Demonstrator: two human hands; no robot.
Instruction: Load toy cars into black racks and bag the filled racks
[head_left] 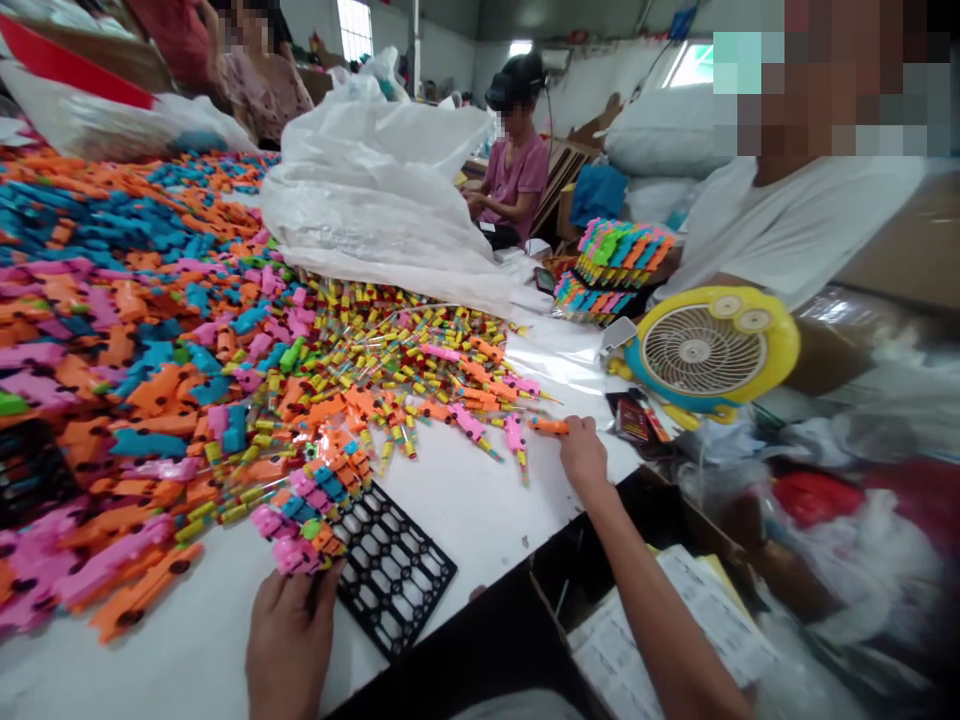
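My left hand [289, 635] is closed at the near left end of a black grid tray [397, 575], its fingertips partly hidden beneath the toys there. Pink, blue, green and orange toy cars [304, 515] stand packed in the left part of this tray, while its other holes are bare. Out to the right, my right hand [583, 455] pinches an orange toy car [547, 426] just above the white tabletop [480, 500]. Beside it lie a pink toy car [515, 432] with a pointed tip and several orange ones.
Loose toy cars [157, 390] heap across the left, with small yellow-banded pieces [420, 335] behind. A large white plastic bag [375, 190] stands beyond. At right are a yellow fan [705, 345], stacked filled trays [619, 265] and an open carton [600, 640]. Other people sit around the table.
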